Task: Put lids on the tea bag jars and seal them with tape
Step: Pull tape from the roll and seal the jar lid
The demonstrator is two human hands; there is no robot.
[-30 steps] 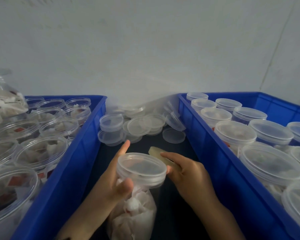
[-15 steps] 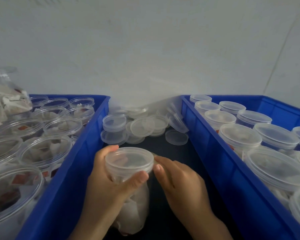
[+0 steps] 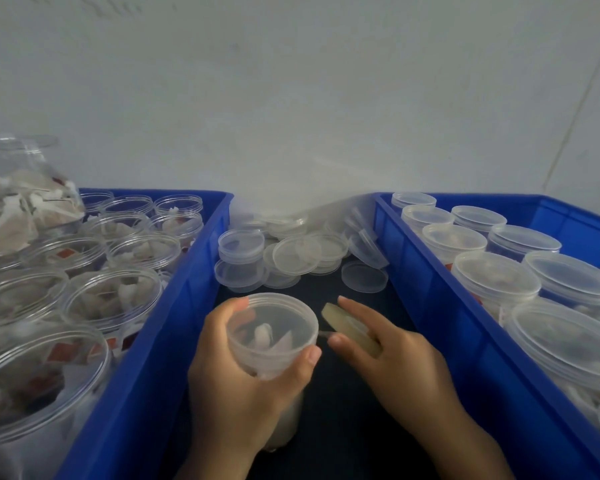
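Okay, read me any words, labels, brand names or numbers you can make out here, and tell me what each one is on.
None can be read.
Red tea bag tags in the open jars in the left blue crate: any print is too blurred to read.
Lidded jar in the left hand: no label visible.
Tape roll in the right hand: no print visible.

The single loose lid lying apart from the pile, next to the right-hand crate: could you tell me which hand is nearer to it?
Right. The right hand, holding the tape roll, sits just below the loose lid; the left hand grips the jar farther left.
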